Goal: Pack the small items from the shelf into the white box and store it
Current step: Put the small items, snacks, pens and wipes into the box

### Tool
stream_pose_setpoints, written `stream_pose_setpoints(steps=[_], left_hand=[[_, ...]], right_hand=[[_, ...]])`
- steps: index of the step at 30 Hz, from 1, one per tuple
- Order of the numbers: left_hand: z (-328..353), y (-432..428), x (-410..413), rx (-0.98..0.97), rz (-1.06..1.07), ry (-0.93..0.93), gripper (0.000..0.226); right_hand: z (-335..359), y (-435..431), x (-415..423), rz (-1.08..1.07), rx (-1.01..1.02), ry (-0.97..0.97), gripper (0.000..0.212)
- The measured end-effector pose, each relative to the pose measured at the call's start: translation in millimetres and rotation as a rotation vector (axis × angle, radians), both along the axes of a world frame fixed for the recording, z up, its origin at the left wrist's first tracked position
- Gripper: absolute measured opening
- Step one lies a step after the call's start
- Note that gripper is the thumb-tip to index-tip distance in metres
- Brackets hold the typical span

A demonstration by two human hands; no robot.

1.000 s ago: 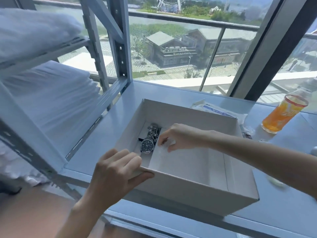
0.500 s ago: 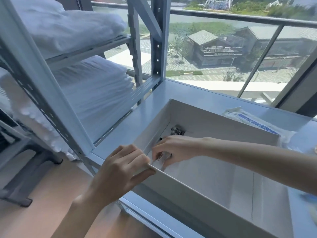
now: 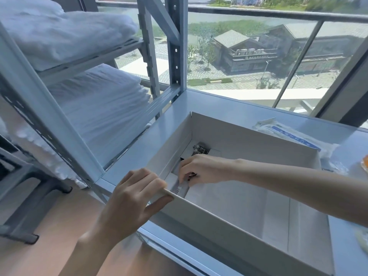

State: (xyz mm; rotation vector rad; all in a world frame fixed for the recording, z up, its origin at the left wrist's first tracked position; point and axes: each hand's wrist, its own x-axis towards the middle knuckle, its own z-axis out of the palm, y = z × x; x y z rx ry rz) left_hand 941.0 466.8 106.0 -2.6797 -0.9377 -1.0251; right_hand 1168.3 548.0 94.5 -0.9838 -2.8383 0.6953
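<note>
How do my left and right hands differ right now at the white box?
The left hand is outside the white box, gripping its near left corner rim; the right hand reaches down inside it. The left hand holds cardboard only; the right hand's fingers curl on the watch, whose metal band shows beyond them. Both are at the box's left end, fingers curled.

Matt white cardboard box [image 3: 229,222]; smooth, faintly glossy painted metal shelf [image 3: 249,114]; soft white folded cloth [image 3: 99,108] at nine o'clock; crinkled clear plastic packet [image 3: 294,134] at two o'clock.
</note>
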Motion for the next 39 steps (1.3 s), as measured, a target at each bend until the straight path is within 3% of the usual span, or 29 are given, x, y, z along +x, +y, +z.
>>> stream_pose_setpoints(steps=[7, 12, 15, 23, 28, 34, 39], left_hand=[[1.3, -1.2, 0.5, 0.009, 0.017, 0.003, 0.034], [6.2, -1.2, 0.9, -0.015, -0.010, 0.028, 0.032], [14.2, -1.6, 11.3, -0.057, -0.061, 0.102, 0.037], [23.9, -13.2, 91.0, -0.139, -0.331, 0.241, 0.045], [27.0, -42.6, 148.3, -0.096, -0.506, 0.173, 0.042], [27.2, -75.7, 187.9, -0.136, -0.511, 0.082, 0.033], [25.1, -80.2, 180.5, -0.078, -0.423, 0.124, 0.030]], right_hand=[[1.2, -5.7, 5.9, 0.097, 0.028, -0.014, 0.013], [11.7, -12.1, 14.4, 0.104, 0.010, -0.067, 0.022], [35.9, -27.1, 40.5, -0.034, 0.045, -0.049, 0.027], [101.5, -137.9, 158.4, -0.582, 0.365, 0.120, 0.012], [95.6, -228.9, 204.9, -0.968, 0.445, 0.089, 0.008], [54.3, -292.0, 235.1, -1.226, 0.311, -0.074, 0.010], [18.9, -274.2, 264.5, -1.235, 0.209, -0.089, 0.012]])
